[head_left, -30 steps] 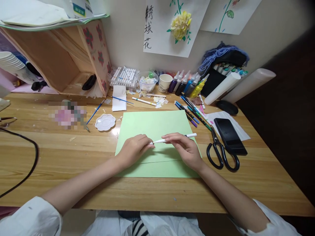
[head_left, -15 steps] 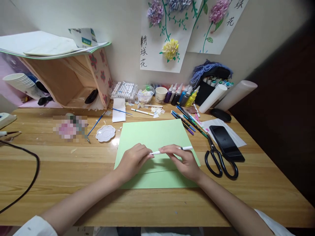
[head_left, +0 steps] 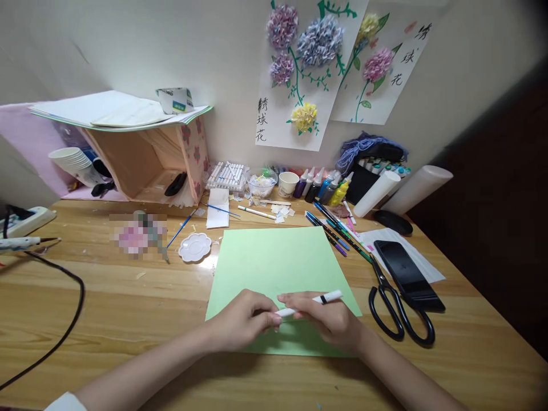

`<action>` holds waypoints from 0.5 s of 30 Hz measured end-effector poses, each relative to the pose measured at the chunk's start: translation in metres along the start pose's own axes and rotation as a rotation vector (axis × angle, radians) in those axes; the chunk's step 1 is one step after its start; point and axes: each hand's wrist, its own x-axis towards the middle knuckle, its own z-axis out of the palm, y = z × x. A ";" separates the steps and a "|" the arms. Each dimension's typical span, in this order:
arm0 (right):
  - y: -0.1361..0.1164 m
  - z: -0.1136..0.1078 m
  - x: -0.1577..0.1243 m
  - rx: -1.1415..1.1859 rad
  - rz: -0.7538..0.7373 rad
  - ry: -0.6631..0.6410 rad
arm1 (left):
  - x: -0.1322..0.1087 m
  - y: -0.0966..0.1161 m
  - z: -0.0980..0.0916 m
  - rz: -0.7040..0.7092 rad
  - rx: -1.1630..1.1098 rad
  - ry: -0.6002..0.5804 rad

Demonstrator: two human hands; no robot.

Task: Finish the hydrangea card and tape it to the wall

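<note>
A white marker (head_left: 333, 296) with a black band near its right end is held between my two hands, above light green paper (head_left: 282, 257). My left hand (head_left: 242, 321) pinches the marker's left end between thumb and fingers. Around the middle of the barrel closes my right hand (head_left: 329, 321), its fingers stretched along the marker and the banded end sticking out past them. The marker slants up to the right. Its left tip is hidden by my left fingers, and both hands cover the paper's lower part.
Large black-handled scissors (head_left: 391, 308) and a black phone (head_left: 409, 274) lie right of the paper. Several pens (head_left: 338, 228) sit beyond its top right corner. A white palette (head_left: 194, 247) is at left. Glue bottles (head_left: 317, 185) and a paper cup (head_left: 288, 184) stand by the wall.
The camera view has shifted, so the desk sits lower and further right in the picture. The marker now slants more steeply. Both hands still hold it, and my left thumb shows more clearly.
</note>
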 end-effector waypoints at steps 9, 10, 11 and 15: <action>0.000 -0.002 0.003 0.006 -0.020 0.016 | 0.009 -0.007 -0.003 -0.022 -0.311 -0.109; 0.003 -0.003 0.004 -0.004 0.001 0.056 | 0.009 -0.005 -0.004 -0.010 -0.283 -0.080; 0.006 -0.003 0.004 -0.011 0.052 0.114 | 0.009 -0.004 -0.005 0.015 -0.252 -0.048; 0.014 0.001 0.002 0.170 0.466 0.311 | 0.005 -0.002 -0.008 0.227 0.074 0.222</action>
